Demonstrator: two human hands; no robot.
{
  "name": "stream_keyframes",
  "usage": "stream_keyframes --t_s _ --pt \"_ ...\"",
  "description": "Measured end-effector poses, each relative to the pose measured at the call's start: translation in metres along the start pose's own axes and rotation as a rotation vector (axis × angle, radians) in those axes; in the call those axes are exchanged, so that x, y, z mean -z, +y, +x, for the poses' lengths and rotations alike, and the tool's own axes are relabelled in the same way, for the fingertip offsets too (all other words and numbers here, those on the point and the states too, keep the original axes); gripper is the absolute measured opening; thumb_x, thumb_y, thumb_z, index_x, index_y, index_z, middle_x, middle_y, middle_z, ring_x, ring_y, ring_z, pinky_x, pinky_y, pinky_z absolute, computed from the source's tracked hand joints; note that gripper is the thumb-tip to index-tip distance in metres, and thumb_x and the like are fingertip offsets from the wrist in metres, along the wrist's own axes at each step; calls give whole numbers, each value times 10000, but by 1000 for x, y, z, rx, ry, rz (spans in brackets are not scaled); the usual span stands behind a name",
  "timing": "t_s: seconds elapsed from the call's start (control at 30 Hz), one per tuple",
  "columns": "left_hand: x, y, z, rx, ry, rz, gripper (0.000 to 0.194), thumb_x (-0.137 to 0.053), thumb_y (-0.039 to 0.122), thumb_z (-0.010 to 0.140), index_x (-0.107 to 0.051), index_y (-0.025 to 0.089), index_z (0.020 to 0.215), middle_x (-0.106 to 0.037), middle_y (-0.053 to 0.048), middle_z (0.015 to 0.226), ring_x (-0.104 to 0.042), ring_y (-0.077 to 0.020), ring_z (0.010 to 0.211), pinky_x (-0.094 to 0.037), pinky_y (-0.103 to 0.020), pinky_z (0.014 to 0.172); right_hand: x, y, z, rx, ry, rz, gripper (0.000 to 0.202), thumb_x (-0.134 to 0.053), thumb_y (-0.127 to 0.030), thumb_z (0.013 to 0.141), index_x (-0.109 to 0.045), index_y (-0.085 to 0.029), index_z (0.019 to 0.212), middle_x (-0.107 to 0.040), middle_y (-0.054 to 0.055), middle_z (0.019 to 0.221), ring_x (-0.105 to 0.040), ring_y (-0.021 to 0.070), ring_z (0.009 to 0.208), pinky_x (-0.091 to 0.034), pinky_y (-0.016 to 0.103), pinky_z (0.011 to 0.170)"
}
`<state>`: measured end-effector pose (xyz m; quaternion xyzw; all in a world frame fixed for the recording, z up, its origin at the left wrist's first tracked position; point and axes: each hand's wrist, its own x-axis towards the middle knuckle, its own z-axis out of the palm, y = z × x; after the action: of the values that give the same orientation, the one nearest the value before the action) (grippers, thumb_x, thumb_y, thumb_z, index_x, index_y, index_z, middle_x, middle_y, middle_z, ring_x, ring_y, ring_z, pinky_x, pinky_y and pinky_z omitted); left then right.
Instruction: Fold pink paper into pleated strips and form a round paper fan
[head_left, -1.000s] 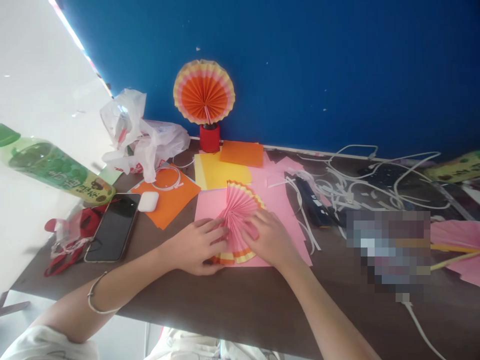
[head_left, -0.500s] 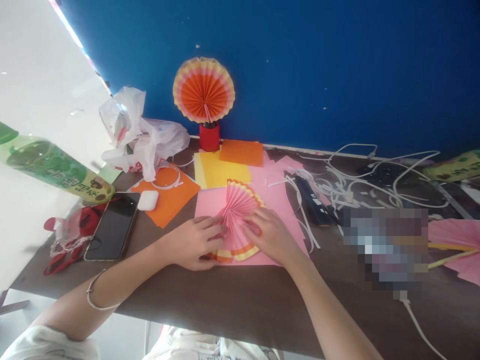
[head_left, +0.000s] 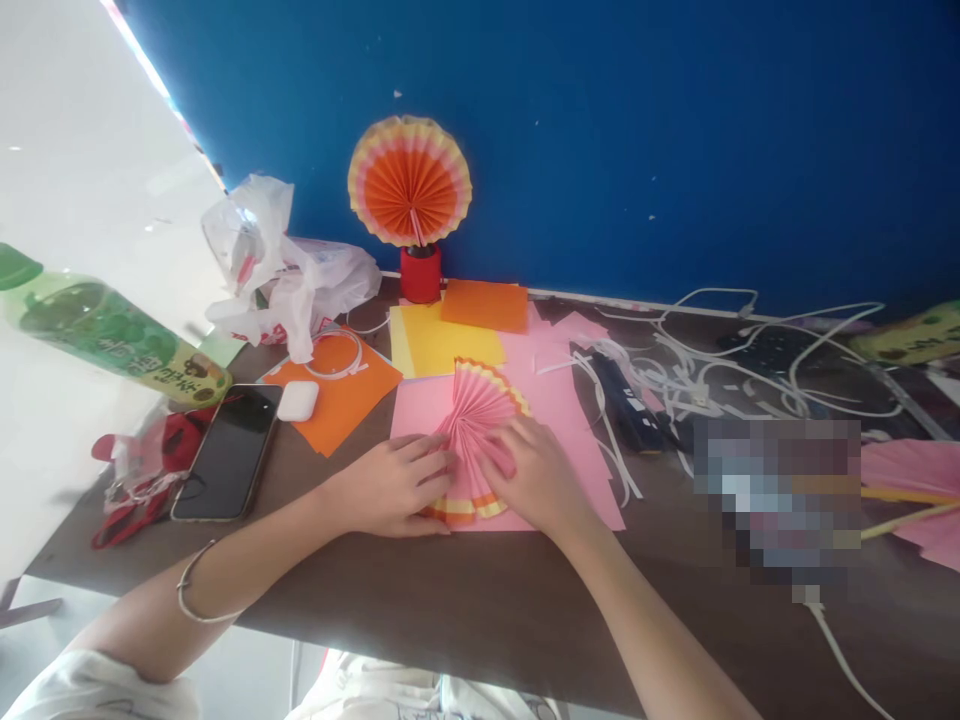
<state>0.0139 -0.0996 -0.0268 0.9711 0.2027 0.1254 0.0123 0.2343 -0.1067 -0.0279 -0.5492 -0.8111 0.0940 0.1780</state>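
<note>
Pink pleated paper, banded yellow and orange at its rim: head view, a half-spread fan (head_left: 472,405) lies on pink sheets (head_left: 574,440) near the front of a dark table (head_left: 465,590), between two bare hands. Left hand (head_left: 394,485) half open, fingers gently curved and laid over the fan's left side, presumably as a weight against springy folds; whether it grips an edge, I cannot tell. Right hand (head_left: 536,475) more bent, fingers and thumb drawn toward each other at the right-hand pleats, probably to govern their spread; a firm pinch cannot be made out. Sheets beneath likely serve as a smooth bed. Behind, a full round fan (head_left: 410,185) stands upright in a red holder (head_left: 421,275) (a handy model, perhaps, facing the worker). Yellow paper (head_left: 450,342) and an orange sheet (head_left: 486,305) overlap within reach. Phone (head_left: 227,455) and white case (head_left: 298,401) sit off left, apparently out of the way; white cables (head_left: 697,375) tangle right.
</note>
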Motion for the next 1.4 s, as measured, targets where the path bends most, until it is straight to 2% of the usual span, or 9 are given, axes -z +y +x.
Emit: stream_keyframes --t_s 0.3,0.4,0.53,0.6,0.67,0.77,1.03,1.2,1.4 --pt "9 -8 -3 5 -83 -146 438 -483 496 819 -548 163 1097 -546 -136 1206 -464 -290 1167 -452 -402 896 1 8 1 67 6 55 170 -472 -271 835 -611 -174 848 -602 66 817 -544 193 794 -426 328 733" --pt "13 -11 -5 48 -71 -288 403 -503 353 817 -498 180 1180 -469 -137 1288 -461 -252 1170 -458 -347 898 2 10 0 81 -2 72 188 -464 -273 852 -614 -168 893 -611 70 852 -541 194 826 -424 332 762" --pt "9 -15 -6 289 22 -268 426 -429 136 790 -427 155 1216 -426 -156 1261 -433 -243 1160 -438 -361 917 4 13 -1 88 -7 105 214 -415 -228 873 -621 -175 902 -623 73 874 -550 190 840 -429 336 774" --pt "5 -16 -6 452 44 -196 335 -405 127 795 -453 126 1127 -464 -156 1141 -446 -256 1098 -433 -402 901 4 14 0 86 -9 115 222 -404 -210 871 -622 -179 899 -625 74 889 -558 189 843 -436 336 775" --pt "2 -16 -5 544 2 -156 205 -390 151 812 -480 126 995 -480 -134 1019 -471 -248 988 -447 -409 841 5 15 0 81 -17 116 225 -401 -207 871 -621 -180 907 -627 74 901 -563 189 849 -443 335 781" --pt "4 -15 -4 547 -87 -132 133 -369 193 840 -481 146 893 -471 -101 942 -469 -228 889 -441 -399 792 6 15 0 68 -40 110 245 -378 -205 883 -619 -181 917 -628 74 905 -569 193 858 -449 339 786" --pt "14 -4 -1 536 -176 -126 151 -418 205 799 -496 153 917 -462 -88 953 -448 -228 860 -408 -400 785 8 16 0 -40 -34 241 221 -389 -206 877 -575 -198 998 -632 71 977 -581 202 923 -475 349 792" --pt "13 -2 0 572 -165 -199 200 -302 204 882 -495 162 915 -470 -86 933 -458 -216 851 -410 -381 774 9 16 2 -66 -40 280 175 -430 -210 866 -603 -200 895 -646 53 931 -586 185 878 -466 337 800" --pt "11 -2 -1 565 -147 -207 159 -344 169 857 -495 162 905 -469 -89 946 -464 -214 867 -420 -378 778 4 16 2 -118 35 270 169 -453 -135 806 -609 -198 798 -648 45 849 -584 180 815 -465 326 750"
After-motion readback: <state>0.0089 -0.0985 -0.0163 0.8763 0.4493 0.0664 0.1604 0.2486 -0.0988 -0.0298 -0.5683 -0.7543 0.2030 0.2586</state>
